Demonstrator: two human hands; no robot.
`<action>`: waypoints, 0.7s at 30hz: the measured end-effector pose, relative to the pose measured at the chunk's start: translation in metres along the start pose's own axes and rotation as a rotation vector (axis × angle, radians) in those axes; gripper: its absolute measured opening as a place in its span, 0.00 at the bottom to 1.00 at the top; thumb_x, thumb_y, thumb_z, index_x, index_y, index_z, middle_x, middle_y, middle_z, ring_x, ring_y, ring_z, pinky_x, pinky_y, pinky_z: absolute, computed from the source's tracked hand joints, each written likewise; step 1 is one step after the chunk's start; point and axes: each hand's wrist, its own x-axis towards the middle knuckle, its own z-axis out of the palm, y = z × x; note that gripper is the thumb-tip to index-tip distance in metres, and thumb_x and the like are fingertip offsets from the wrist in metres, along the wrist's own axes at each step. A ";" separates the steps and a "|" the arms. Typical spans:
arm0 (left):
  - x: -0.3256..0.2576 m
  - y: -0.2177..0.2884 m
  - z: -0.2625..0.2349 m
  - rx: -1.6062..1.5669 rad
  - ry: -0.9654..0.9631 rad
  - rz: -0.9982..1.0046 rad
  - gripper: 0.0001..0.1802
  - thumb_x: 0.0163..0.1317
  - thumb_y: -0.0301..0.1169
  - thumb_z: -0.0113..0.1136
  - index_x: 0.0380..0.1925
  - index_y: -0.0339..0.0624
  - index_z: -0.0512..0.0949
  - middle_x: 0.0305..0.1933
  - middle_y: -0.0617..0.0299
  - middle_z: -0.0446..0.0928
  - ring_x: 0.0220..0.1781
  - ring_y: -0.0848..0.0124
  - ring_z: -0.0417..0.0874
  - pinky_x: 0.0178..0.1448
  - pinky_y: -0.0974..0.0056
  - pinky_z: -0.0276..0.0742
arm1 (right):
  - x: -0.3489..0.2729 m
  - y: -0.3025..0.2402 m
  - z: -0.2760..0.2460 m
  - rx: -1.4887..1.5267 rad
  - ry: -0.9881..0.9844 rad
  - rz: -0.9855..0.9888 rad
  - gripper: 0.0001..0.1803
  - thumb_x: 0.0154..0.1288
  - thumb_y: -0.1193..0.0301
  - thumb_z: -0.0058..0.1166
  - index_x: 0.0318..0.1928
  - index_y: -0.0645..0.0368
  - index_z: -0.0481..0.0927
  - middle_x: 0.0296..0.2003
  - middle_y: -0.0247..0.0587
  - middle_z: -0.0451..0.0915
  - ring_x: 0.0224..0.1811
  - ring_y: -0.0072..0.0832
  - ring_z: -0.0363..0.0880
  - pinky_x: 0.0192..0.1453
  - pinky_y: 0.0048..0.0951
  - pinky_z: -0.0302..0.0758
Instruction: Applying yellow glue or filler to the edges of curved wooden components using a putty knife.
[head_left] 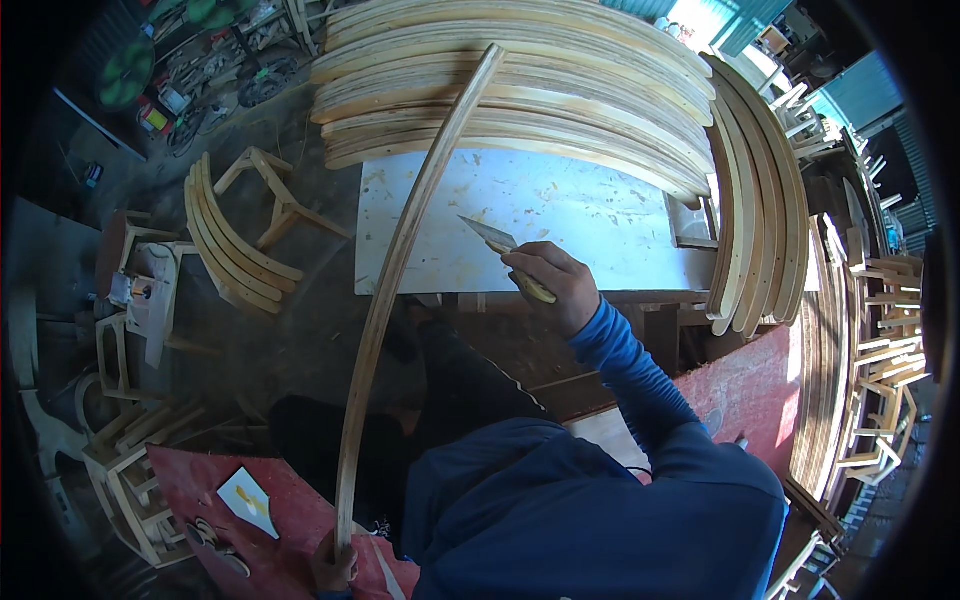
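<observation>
Down by the blue sleeve, the left hand is wrapped around the lower end of a long curved wooden strip. Its long axis runs up and away, bowing rightward, and its far tip rests on the stacked curved slats. Over the white counter, the right hand is clenched around a putty knife, its blade pointing up-left toward the strip.
</observation>
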 end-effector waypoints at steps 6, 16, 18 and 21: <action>0.002 0.001 0.001 0.032 -0.006 0.050 0.15 0.62 0.24 0.61 0.50 0.39 0.77 0.23 0.67 0.74 0.16 0.79 0.71 0.17 0.72 0.66 | 0.001 0.002 0.002 -0.019 0.009 0.000 0.16 0.58 0.77 0.63 0.49 0.56 0.83 0.44 0.42 0.82 0.43 0.42 0.85 0.46 0.36 0.83; 0.009 -0.017 -0.002 0.047 0.002 0.054 0.22 0.64 0.23 0.61 0.59 0.39 0.73 0.23 0.69 0.73 0.16 0.81 0.71 0.19 0.73 0.66 | -0.002 0.000 0.001 -0.050 -0.026 -0.010 0.17 0.57 0.76 0.64 0.49 0.55 0.83 0.46 0.42 0.82 0.44 0.42 0.84 0.47 0.37 0.84; 0.010 -0.019 -0.001 0.019 0.009 0.044 0.25 0.64 0.23 0.61 0.62 0.39 0.72 0.23 0.69 0.73 0.17 0.82 0.71 0.19 0.73 0.66 | 0.000 -0.002 0.000 -0.069 -0.022 -0.015 0.17 0.57 0.76 0.65 0.49 0.54 0.83 0.45 0.41 0.82 0.44 0.41 0.85 0.47 0.37 0.84; 0.011 -0.018 -0.008 0.020 -0.108 0.099 0.27 0.62 0.22 0.62 0.63 0.39 0.72 0.24 0.69 0.73 0.17 0.82 0.70 0.19 0.74 0.66 | 0.004 -0.007 0.003 -0.065 -0.012 -0.037 0.16 0.58 0.76 0.65 0.49 0.54 0.83 0.45 0.41 0.82 0.43 0.41 0.85 0.47 0.36 0.84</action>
